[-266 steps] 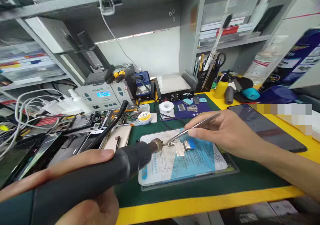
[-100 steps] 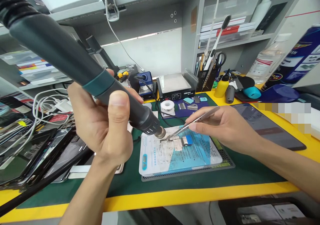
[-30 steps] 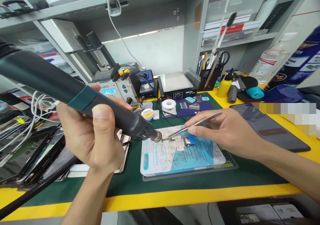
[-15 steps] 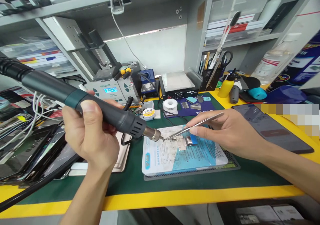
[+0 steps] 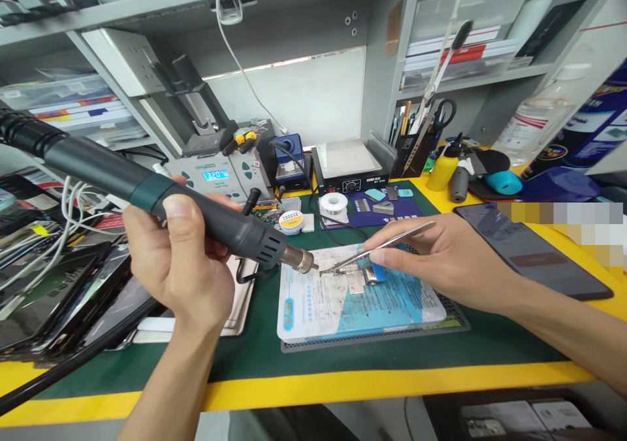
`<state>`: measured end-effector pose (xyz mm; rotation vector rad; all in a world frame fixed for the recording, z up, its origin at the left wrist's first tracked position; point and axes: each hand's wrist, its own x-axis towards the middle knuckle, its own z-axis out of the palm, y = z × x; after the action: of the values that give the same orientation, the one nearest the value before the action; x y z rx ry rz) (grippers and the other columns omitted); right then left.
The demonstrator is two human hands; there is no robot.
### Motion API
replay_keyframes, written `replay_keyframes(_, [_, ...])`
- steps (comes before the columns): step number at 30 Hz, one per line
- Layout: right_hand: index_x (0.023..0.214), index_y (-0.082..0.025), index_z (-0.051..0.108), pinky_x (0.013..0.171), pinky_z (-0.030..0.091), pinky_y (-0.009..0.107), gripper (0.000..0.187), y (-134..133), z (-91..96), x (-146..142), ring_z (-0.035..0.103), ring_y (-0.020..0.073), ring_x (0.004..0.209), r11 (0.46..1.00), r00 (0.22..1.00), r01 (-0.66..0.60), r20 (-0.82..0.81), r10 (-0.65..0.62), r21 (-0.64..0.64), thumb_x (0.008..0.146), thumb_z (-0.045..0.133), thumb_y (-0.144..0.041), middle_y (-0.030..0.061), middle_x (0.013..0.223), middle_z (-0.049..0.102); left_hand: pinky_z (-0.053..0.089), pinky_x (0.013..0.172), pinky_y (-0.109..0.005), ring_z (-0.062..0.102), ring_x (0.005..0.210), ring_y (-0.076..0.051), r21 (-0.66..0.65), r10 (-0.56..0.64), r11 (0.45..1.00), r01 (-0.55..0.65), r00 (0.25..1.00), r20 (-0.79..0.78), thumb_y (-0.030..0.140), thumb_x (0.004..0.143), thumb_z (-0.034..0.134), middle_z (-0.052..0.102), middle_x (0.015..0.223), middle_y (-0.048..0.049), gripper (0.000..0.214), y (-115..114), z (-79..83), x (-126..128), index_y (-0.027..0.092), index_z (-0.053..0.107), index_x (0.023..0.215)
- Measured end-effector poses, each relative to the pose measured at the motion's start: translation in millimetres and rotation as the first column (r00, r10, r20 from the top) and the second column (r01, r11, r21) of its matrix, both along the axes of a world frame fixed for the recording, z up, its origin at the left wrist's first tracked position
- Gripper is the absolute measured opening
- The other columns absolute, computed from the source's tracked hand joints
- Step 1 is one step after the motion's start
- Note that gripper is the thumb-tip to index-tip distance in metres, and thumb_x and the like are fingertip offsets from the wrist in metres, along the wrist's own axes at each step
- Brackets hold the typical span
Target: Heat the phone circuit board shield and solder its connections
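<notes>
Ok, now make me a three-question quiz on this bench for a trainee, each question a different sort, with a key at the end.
1. Multiple choice. What does the right hand hold?
a) scissors
b) metal tweezers
c) a yellow bottle

2. True or false? The left hand grips the hot-air handpiece.

3. Fill in the number. The lit display on the rework station reads ___.

Key: 1. b; 2. true; 3. 320
</notes>
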<state>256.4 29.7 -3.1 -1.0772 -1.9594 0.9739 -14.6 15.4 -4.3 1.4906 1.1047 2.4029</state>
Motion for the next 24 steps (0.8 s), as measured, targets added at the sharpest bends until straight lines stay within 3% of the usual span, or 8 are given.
replay_keyframes(5, [0.09,-0.025,0.088,0.055,0.045,0.03,0.021,-0.1,0.2,0.5,0.068,0.0184,0.065,1.0,1.0,-0.002,0.005,0.002,0.01,0.089,0.078,-0.043,0.0003,0.074,0.082,0.052,0.049,-0.03,0.067,0.061,-0.017,-0.003,0.002,1.0,-0.002,1.0,0.0,0.045,0.092,0.072,0.067,0.067,0.0062,0.033,-1.7,-0.1,2.0,0.019,0.058,0.106])
replay_keyframes(11, [0.09,-0.025,0.088,0.06,0.049,0.03,0.019,-0.2,-0.8,1.0,0.07,0.0183,0.07,1.0,1.0,-0.009,-0.009,0.009,0.011,0.089,0.079,-0.042,0.0,0.079,0.084,0.039,0.039,-0.027,0.066,0.059,-0.017,0.004,0.009,1.0,-0.009,1.0,-0.025,0.047,0.092,0.073,0.07,0.068,0.0052,0.036,-1.3,0.0,5.4,0.019,0.058,0.109])
replay_keyframes(16, [0.09,-0.025,0.087,0.061,0.05,0.03,0.02,-0.3,-1.2,1.0,0.072,0.0193,0.071,1.0,1.0,-0.011,-0.014,0.011,0.001,0.089,0.079,-0.043,0.0002,0.08,0.084,0.049,0.049,-0.028,0.068,0.062,-0.016,0.002,0.019,1.0,-0.019,0.999,-0.032,0.046,0.092,0.072,0.07,0.068,0.0061,0.035,-2.1,-0.9,5.4,0.019,0.058,0.11])
replay_keyframes(24, [0.088,-0.024,0.087,0.061,0.052,0.033,0.022,-1.2,0.9,0.2,0.073,0.0225,0.071,1.0,1.0,-0.001,0.001,0.001,0.011,0.088,0.078,-0.044,0.0026,0.08,0.084,0.048,0.049,-0.028,0.069,0.06,-0.016,0.042,0.037,0.999,-0.035,0.999,-0.036,0.049,0.09,0.072,0.068,0.067,0.0066,0.039,0.2,-1.9,5.7,0.018,0.06,0.109])
